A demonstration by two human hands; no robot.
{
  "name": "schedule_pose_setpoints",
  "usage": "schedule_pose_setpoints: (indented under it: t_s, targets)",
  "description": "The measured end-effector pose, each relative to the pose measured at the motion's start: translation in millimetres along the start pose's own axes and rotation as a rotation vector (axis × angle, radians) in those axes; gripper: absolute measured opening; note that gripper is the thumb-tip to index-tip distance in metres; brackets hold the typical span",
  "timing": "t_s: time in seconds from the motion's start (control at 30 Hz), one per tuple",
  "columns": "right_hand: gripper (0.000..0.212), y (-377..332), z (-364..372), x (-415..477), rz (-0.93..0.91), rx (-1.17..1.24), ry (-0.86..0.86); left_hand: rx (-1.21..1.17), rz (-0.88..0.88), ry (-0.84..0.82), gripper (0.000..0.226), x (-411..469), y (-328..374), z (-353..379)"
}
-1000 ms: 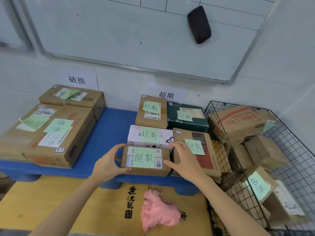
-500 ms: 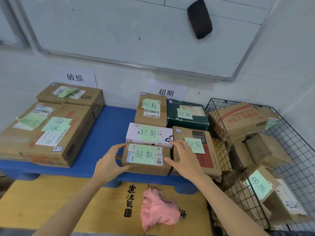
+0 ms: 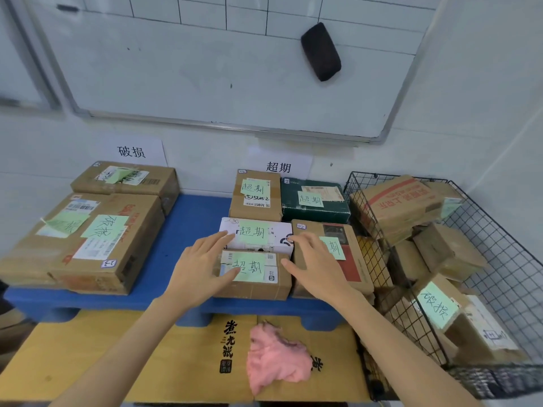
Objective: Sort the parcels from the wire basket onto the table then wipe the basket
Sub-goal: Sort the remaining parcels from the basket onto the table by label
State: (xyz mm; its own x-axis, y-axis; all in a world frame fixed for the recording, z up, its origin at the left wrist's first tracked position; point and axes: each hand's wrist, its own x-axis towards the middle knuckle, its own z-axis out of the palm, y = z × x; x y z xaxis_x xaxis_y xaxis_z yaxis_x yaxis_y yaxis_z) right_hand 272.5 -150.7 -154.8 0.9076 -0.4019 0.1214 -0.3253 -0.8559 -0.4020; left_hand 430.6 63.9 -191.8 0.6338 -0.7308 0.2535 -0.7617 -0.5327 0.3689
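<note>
Your hands have let go of the small brown cardboard parcel with the green note, which they clasped by its ends a second ago. It now sits on the near edge of the blue plastic table, just in front of the white box in the right-hand group. Your left hand is wide, fingers straight, thumb lying across the note. Your right hand is spread too, above the flat brown-and-red box, holding nothing. That thumb could drag the parcel as you pull back, and it has little table in front of it, so it may tip onto the pink cloth below. The black wire basket on the right holds several parcels yet, one with a green note, so wiping must wait. Its mesh wall stands between you and them, so reach over the rim.
</note>
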Motion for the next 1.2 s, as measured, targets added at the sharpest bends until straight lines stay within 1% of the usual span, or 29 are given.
schedule_pose_setpoints:
  t_s: [0.13, 0.3, 0.43, 0.53, 0.63, 0.83, 0.9, 1.0, 1.07, 1.2]
  targets:
    - [0.058, -8, -34, -9, -0.041, -0.028, 0.051, 0.061, 0.067, 0.043, 0.076, 12, 31, -15]
    - [0.059, -2, -81, -21, -0.039, -0.103, 0.114, 0.06, 0.149, 0.084, 0.071, 29, 83, -26]
    - [0.058, 23, -119, -34, -0.051, -0.127, 0.164, 0.047, 0.168, 0.084, 0.077, 47, 129, -23]
    - [0.058, 54, -149, -45, -0.065, -0.165, 0.18, 0.024, 0.167, 0.097, 0.081, 62, 173, -15]
    - [0.061, 93, -178, -58, -0.073, -0.214, 0.167, 0.053, 0.176, 0.129, 0.081, 76, 222, -4]
    - [0.066, 182, -226, -88, -0.053, -0.241, 0.14, 0.045, 0.176, 0.172, 0.078, 98, 321, 26]
    - [0.067, 209, -237, -94, -0.052, -0.243, 0.128, 0.005, 0.145, 0.189, 0.076, 101, 348, 35]
    - [0.068, 242, -248, -97, -0.058, -0.237, 0.119, -0.03, 0.074, 0.169, 0.075, 105, 377, 47]
    - [0.067, 259, -252, -97, -0.053, -0.22, 0.118, -0.025, 0.053, 0.14, 0.079, 107, 391, 55]
    - [0.068, 286, -253, -88, -0.005, -0.154, 0.095, -0.06, 0.022, 0.08, 0.075, 117, 408, 69]
